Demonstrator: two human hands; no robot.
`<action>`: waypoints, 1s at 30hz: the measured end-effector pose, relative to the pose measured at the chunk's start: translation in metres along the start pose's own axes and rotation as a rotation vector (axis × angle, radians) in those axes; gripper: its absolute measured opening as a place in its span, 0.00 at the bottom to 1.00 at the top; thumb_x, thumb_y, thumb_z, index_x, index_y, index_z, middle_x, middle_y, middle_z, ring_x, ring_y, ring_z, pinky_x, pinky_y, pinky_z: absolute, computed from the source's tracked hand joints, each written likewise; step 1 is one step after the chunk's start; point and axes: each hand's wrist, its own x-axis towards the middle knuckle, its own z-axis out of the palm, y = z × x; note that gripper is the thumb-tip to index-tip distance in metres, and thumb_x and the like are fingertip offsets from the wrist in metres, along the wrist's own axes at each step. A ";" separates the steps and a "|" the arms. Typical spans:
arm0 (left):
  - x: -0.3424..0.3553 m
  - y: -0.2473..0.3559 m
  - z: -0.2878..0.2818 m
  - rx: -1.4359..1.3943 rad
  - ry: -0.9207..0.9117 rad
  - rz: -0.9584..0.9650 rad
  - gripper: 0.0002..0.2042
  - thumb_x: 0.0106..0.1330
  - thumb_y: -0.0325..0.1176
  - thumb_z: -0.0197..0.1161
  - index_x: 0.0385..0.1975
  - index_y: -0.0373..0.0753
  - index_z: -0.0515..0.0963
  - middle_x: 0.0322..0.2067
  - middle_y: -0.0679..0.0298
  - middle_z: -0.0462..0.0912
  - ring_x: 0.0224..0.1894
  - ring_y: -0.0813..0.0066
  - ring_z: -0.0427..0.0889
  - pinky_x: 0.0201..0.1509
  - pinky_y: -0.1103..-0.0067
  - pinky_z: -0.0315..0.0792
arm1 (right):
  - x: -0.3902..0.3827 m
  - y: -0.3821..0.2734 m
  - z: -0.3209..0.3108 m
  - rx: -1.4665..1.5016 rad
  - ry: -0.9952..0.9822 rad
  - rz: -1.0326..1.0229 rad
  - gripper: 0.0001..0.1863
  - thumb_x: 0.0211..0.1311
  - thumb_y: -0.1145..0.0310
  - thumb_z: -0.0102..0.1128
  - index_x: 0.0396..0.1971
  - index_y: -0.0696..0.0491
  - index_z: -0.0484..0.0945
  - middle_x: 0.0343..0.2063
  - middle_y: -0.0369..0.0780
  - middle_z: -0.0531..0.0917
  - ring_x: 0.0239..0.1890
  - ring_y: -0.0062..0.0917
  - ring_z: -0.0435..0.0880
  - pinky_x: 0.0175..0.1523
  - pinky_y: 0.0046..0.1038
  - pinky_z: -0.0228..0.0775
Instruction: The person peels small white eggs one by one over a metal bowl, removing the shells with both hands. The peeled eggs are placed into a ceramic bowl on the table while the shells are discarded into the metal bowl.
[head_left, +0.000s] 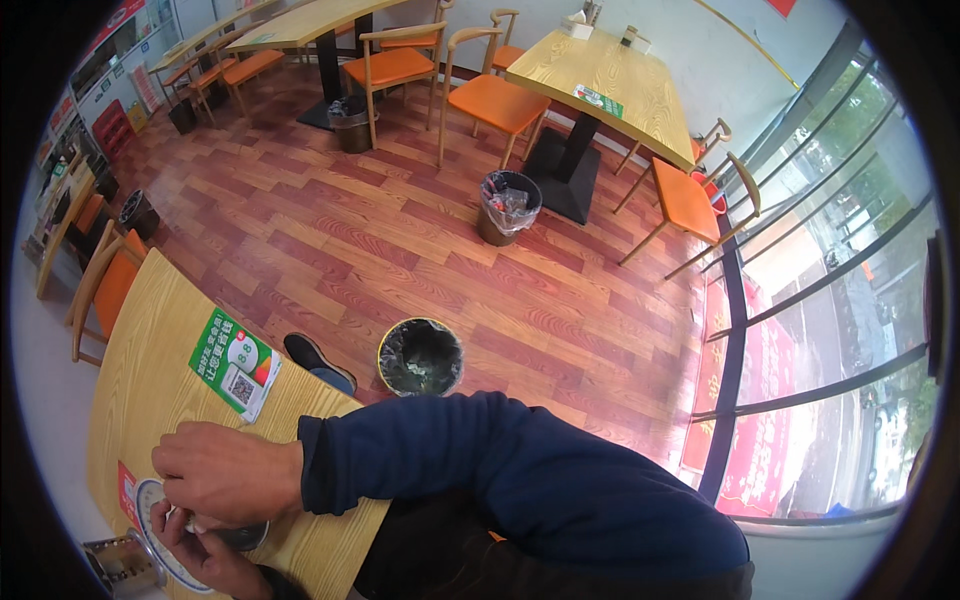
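Observation:
My right hand (228, 472), at the end of a navy sleeve, is curled above the near left part of the wooden table (165, 360). Just below it, my left hand (215, 562) has its fingers bent, and the fingertips of both hands meet. A small pale bit shows between them, too hidden to name. Beneath the hands lies a round white dish with a blue rim (148, 497); its contents are mostly covered. Beside the dish stands a shiny metal container (122, 566). A green printed card (235, 365) lies farther up the table.
A lined bin (421, 357) stands on the floor beside the table, close to a dark shoe (318, 360). Another lined bin (508, 207) is farther off, near a second wooden table (610, 75) with orange-seated chairs (497, 103). Tall windows (830, 290) run along the right.

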 end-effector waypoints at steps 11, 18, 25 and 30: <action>0.004 0.043 0.012 -0.317 0.043 -0.135 0.13 0.78 0.33 0.61 0.57 0.34 0.73 0.58 0.57 0.76 0.60 0.65 0.74 0.69 0.66 0.66 | 0.003 -0.007 -0.009 0.214 -0.097 -0.017 0.12 0.63 0.65 0.61 0.46 0.47 0.83 0.34 0.41 0.81 0.41 0.40 0.85 0.46 0.40 0.75; -0.001 0.045 0.023 -0.224 0.050 -0.106 0.13 0.73 0.20 0.61 0.55 0.34 0.77 0.58 0.51 0.79 0.61 0.63 0.78 0.71 0.68 0.69 | -0.001 0.000 -0.006 0.057 -0.108 -0.063 0.14 0.61 0.70 0.64 0.46 0.55 0.79 0.37 0.44 0.82 0.42 0.42 0.84 0.49 0.40 0.77; 0.020 0.066 0.039 -0.504 -0.036 -0.057 0.13 0.73 0.18 0.63 0.55 0.33 0.77 0.57 0.54 0.77 0.60 0.67 0.80 0.63 0.74 0.78 | 0.009 -0.013 -0.021 -0.079 -0.105 -0.002 0.18 0.53 0.83 0.71 0.45 0.56 0.80 0.37 0.43 0.85 0.38 0.40 0.87 0.42 0.36 0.81; 0.017 0.063 0.038 -0.438 -0.047 -0.040 0.15 0.71 0.17 0.66 0.55 0.33 0.76 0.54 0.56 0.77 0.57 0.69 0.83 0.61 0.74 0.81 | 0.004 -0.010 -0.009 -0.120 -0.057 0.002 0.16 0.49 0.83 0.69 0.38 0.55 0.78 0.31 0.41 0.80 0.31 0.37 0.83 0.34 0.36 0.77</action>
